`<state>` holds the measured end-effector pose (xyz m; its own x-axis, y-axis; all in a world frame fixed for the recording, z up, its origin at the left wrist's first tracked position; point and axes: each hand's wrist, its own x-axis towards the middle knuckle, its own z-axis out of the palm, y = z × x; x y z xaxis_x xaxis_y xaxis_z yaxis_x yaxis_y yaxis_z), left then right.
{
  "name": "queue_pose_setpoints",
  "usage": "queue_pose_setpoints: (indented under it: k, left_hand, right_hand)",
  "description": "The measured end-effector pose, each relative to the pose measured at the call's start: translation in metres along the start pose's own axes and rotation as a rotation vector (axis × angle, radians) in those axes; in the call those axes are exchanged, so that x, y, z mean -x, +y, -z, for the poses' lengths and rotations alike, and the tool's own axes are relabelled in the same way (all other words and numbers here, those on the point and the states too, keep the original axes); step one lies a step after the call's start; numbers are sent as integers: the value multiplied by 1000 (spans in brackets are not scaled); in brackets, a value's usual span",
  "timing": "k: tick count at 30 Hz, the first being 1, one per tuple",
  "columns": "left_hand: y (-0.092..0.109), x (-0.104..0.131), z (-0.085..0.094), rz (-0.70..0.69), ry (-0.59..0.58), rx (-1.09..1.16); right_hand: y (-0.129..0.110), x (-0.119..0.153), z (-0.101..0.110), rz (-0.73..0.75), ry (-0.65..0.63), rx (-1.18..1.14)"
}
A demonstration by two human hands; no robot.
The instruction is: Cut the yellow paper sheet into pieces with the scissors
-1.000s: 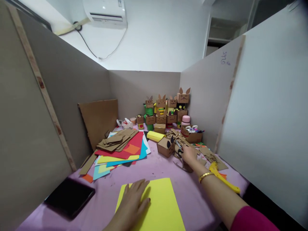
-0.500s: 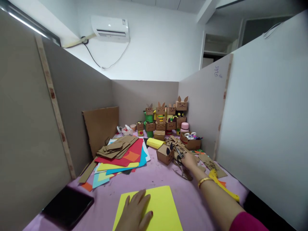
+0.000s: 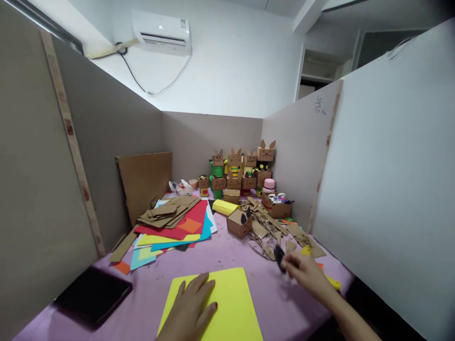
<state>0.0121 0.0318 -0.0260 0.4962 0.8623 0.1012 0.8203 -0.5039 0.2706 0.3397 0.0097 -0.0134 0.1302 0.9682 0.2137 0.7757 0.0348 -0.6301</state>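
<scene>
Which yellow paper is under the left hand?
The flat yellow sheet up front, under the left hand; the curled yellow sheet and stacked yellow strip lie farther back.

Has a paper sheet (image 3: 229, 303) beneath the left hand (image 3: 192, 305), a tablet-like slab (image 3: 93, 294) farther left, scissors (image 3: 279, 257) in the right hand (image 3: 304, 273). Faces a cardboard stack (image 3: 170, 212) atop craft papers (image 3: 199, 219) at left, a cardboard box (image 3: 236, 225) mid-table, cardboard scraps (image 3: 261, 229) right of it, box-headed figures (image 3: 234, 183) behind.

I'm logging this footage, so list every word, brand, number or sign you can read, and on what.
Purple handwriting on the right partition: possibly "5920", sideways, uncertain.
Smaller mark beside it: unreadable.
Label on the air conditioner: too small to read.
No other text can be made out.
</scene>
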Motion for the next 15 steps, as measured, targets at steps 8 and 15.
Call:
queue_pose_setpoints:
  k: [8, 15]
  left_hand:
    - [24, -8, 16, 7, -58, -26]
    - [42, -32, 5, -43, -39, -31]
  right_hand:
    - [-14, 52, -16, 11, -24, 248]
    - [-48, 54, -35, 51, -63, 299]
